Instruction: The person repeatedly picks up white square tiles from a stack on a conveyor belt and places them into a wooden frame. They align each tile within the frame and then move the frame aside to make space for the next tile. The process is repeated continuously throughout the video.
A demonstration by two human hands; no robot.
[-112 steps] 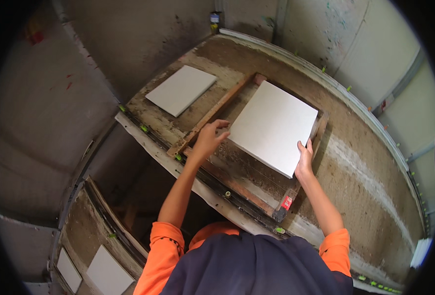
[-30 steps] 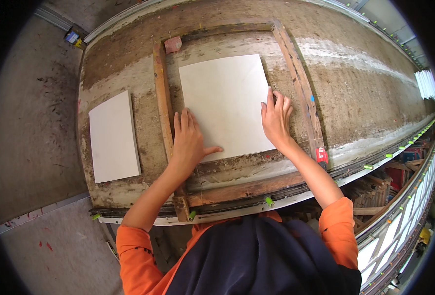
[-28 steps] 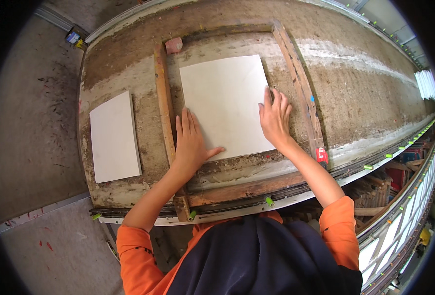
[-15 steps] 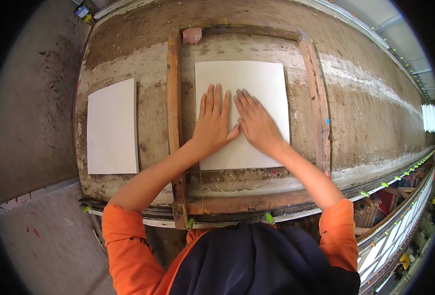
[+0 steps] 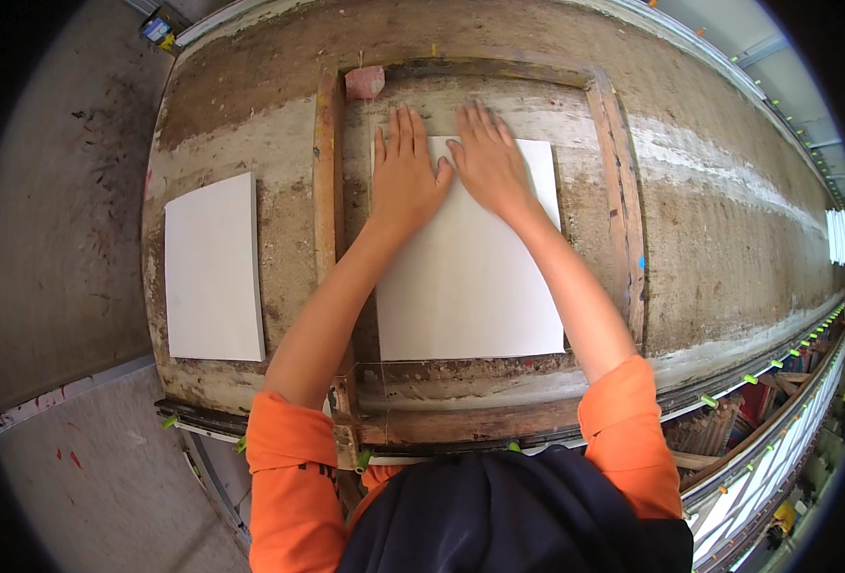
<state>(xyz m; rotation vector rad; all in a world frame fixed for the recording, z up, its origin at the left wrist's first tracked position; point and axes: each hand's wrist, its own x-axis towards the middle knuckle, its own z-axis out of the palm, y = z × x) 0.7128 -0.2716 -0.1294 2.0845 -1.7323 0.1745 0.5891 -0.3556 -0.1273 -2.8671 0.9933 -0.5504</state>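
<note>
touching one white rectangle [image 5: 470, 296]: two hands [image 5: 409, 181] [image 5: 491, 172]

The left hand [image 5: 407, 181] and right hand [image 5: 488, 167] hide some of the white board [image 5: 470, 296]. The left forearm [image 5: 325, 320] covers part of the wooden frame [image 5: 329, 172]. The bottom edge crops the dark cloth [image 5: 508, 520].

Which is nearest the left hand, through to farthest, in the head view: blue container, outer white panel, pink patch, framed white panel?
1. Framed white panel: beneath left hand.
2. Pink patch: far left corner of wooden frame.
3. Outer white panel: left of frame.
4. Blue container: upper left.
</note>
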